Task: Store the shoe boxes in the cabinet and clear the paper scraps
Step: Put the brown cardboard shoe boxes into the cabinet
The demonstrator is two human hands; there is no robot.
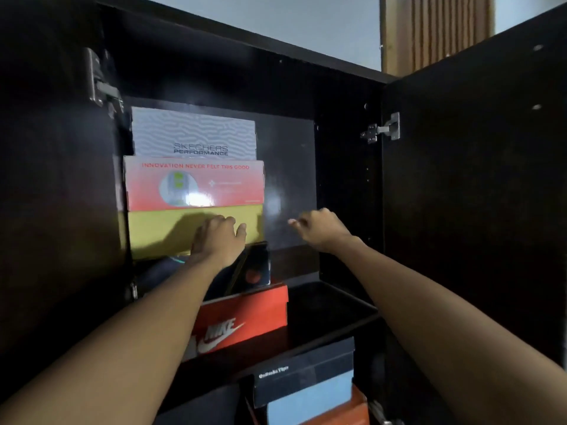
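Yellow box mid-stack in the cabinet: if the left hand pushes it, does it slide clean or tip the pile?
Yellow box looks like stiff cardboard, so it probably won't buckle under the left hand. Two boxes sit on it, the red-pink box and the Skechers box, so it likely drags and may shift them.

stacked shoe boxes (196, 185) inside dark cabinet (346, 179).

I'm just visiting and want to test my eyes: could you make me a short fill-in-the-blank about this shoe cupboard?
1. The left hand presses on the ___ box.
2. The box with the Nike logo is coloured ___.
3. The grey box topping the stack reads ___ Performance.
4. The right hand holds ___.

Missing words: yellow; red; Skechers; nothing
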